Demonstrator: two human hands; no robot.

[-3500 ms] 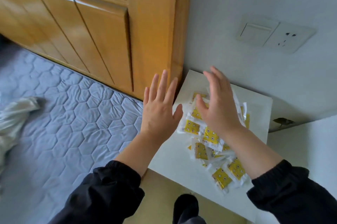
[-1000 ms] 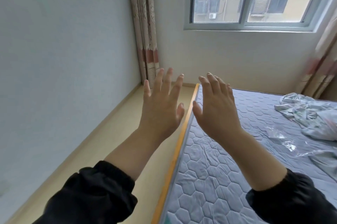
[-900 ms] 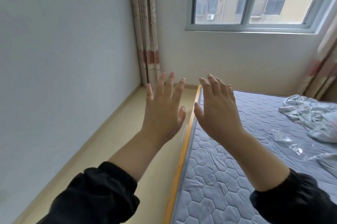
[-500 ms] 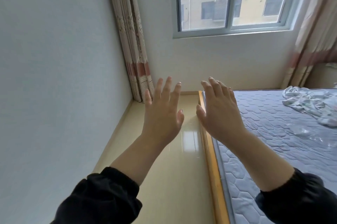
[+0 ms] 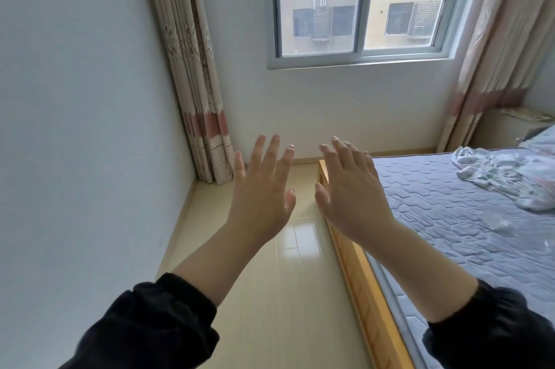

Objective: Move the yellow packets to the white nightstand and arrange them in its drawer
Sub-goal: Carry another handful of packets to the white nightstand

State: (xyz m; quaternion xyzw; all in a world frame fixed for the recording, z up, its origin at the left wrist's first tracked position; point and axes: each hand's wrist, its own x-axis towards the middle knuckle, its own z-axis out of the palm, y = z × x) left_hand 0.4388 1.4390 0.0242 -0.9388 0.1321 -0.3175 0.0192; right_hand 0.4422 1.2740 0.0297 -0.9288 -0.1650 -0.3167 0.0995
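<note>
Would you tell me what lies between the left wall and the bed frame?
Only bare pale floor, wall to bed frame, in the head view.

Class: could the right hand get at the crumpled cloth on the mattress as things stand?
Probably not without a step or lean: the right hand is open and empty, nothing blocks the mattress, but the crumpled cloth lies well beyond it.
</note>
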